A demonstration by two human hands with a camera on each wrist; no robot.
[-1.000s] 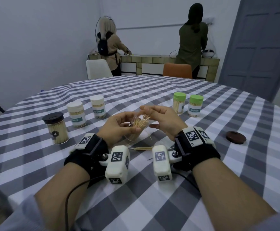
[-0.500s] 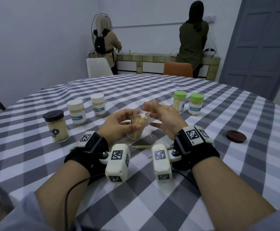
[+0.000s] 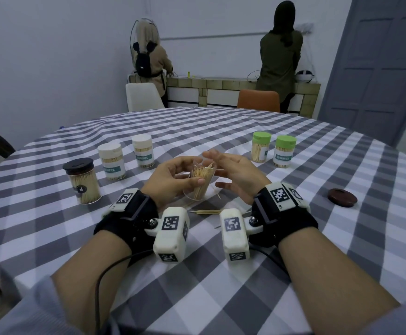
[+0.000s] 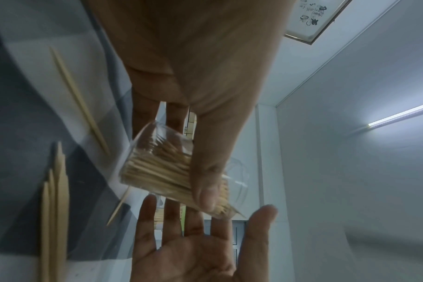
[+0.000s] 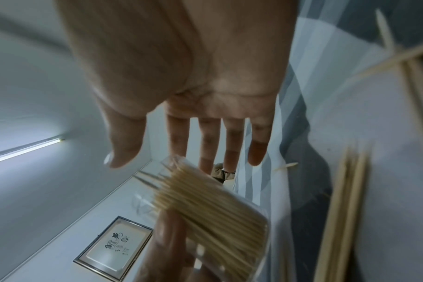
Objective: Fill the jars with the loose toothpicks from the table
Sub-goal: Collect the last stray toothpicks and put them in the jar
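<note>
Head view, left to right: black-lidded jar (image 3: pixel 82 181) full of toothpicks, then two white-lidded jars (image 3: pixel 112 161) (image 3: pixel 143 151), all upright on the checked tablecloth (image 3: pixel 221 286). Centre: left hand (image 3: pixel 173 180) grips a clear lidless jar (image 3: pixel 200 182), thumb across its front, fingers curled round the back. Jar is tilted, mouth toward the right hand, and well filled with toothpicks, some tips sticking out past the rim. Right hand (image 3: pixel 235 175) sits just beside the mouth, fingers straight, palm facing the jar, holding nothing. Cannot tell whether its fingertips touch the toothpick tips. Further right: two green-lidded jars (image 3: pixel 261 146) (image 3: pixel 284 151), then a dark brown lid (image 3: pixel 342 197) lying alone.

Loose toothpicks (image 3: pixel 206 211) lie on the cloth between the two wrists, just under the held jar.

Left wrist view adds: thumb (image 4: pixel 205 183) pressed on the jar wall, right palm spread open opposite, a small bundle of toothpicks (image 4: pixel 54 200) plus singles on the cloth.

Right wrist view adds: all five fingers of the right hand (image 5: pixel 181 66) extended, and the jar's toothpicks (image 5: pixel 213 215) packed roughly parallel. Blurred.

Background, head view only: two people at a counter, backs turned.
</note>
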